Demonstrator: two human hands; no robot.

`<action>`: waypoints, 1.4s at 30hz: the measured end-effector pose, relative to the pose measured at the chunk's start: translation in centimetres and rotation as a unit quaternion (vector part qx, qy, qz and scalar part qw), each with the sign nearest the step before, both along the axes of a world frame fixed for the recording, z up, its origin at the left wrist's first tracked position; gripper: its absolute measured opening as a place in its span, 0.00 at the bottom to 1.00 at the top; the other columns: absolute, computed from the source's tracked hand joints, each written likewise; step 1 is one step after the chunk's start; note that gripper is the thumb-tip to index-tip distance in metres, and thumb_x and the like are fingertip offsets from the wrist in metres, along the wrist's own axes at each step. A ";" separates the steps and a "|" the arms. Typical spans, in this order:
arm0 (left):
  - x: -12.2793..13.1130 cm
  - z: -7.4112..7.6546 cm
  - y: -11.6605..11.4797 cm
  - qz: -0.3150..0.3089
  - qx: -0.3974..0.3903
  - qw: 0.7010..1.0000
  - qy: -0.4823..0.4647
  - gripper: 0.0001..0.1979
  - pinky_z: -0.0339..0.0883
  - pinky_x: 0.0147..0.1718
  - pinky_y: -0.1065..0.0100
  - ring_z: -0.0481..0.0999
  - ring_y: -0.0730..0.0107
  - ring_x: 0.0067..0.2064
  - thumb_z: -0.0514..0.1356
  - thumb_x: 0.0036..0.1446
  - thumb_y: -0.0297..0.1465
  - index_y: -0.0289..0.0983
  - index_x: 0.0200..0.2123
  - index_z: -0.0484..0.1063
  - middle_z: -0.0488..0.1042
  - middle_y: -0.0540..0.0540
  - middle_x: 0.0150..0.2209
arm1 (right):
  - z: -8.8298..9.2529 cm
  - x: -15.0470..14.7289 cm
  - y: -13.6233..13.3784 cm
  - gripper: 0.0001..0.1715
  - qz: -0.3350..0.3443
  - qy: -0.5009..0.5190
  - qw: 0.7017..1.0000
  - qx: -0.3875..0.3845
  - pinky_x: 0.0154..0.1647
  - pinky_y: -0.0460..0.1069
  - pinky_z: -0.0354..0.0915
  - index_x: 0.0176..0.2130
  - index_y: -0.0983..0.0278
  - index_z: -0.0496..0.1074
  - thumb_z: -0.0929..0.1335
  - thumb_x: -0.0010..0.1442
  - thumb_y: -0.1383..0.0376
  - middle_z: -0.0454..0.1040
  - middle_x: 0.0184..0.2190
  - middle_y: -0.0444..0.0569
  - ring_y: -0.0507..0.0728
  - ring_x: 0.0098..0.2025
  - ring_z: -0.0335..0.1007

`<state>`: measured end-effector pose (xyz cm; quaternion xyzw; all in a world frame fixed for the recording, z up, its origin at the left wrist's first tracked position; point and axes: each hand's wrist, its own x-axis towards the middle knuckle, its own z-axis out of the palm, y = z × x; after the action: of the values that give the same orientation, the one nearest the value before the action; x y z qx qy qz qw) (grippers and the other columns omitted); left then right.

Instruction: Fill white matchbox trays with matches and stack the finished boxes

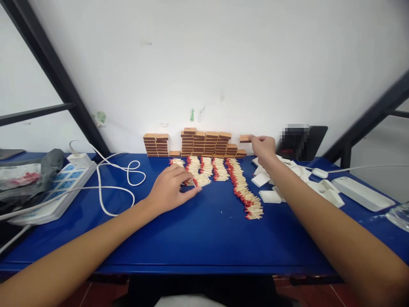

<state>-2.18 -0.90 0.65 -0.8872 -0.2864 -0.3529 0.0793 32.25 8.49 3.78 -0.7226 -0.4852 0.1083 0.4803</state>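
Note:
My left hand [172,185] is closed around a white matchbox tray [204,181] filled with red-tipped matches, held just over the blue table. Between the fingertips of my right hand [263,147] is an orange-brown matchbox sleeve [245,138], raised near the wall at the right end of the stacks. Several piles of matchboxes [204,145] stand along the wall. In front of them lie short rows of matches [220,169], and a longer row [243,187] curves toward me. Beside my right forearm is a heap of white trays [270,196].
A power strip [68,183] with white cables [99,187] and a grey plastic bag [28,175] lie at the left. At the right are a dark tablet-like device [315,143], a long white case [362,194] and clear plastic [399,215]. Black metal bars [54,64] slope at both sides.

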 end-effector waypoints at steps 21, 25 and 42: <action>0.1 0.1 -0.3 0.053 0.001 0.996 -0.077 0.15 0.78 0.42 0.58 0.82 0.60 0.40 0.70 0.63 0.44 0.39 0.41 0.85 0.85 0.43 0.37 | -2.7 -7.8 -10.8 0.31 0.324 0.142 0.936 0.001 0.19 0.47 0.56 0.26 0.60 0.70 0.74 0.61 0.39 0.72 0.20 0.43 0.50 0.18 0.62; 0.1 0.1 -0.3 0.047 0.007 0.996 -0.071 0.16 0.78 0.41 0.58 0.81 0.59 0.40 0.69 0.64 0.45 0.38 0.42 0.85 0.84 0.43 0.36 | -2.8 -7.9 -10.9 0.32 0.336 0.134 0.932 0.002 0.19 0.47 0.56 0.26 0.60 0.70 0.75 0.60 0.38 0.73 0.21 0.43 0.50 0.19 0.62; -0.4 0.3 0.7 -0.032 -0.014 0.996 -0.087 0.11 0.77 0.42 0.65 0.82 0.62 0.43 0.73 0.62 0.39 0.37 0.40 0.84 0.84 0.43 0.40 | -3.4 -7.7 -10.5 0.34 0.361 0.117 0.925 0.024 0.20 0.47 0.59 0.31 0.62 0.71 0.72 0.62 0.34 0.74 0.24 0.43 0.50 0.19 0.65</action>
<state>-2.57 -0.18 0.90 -0.8631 -0.2681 -0.4270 0.0307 24.51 -2.04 0.36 -0.4686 -0.6560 0.3465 0.4796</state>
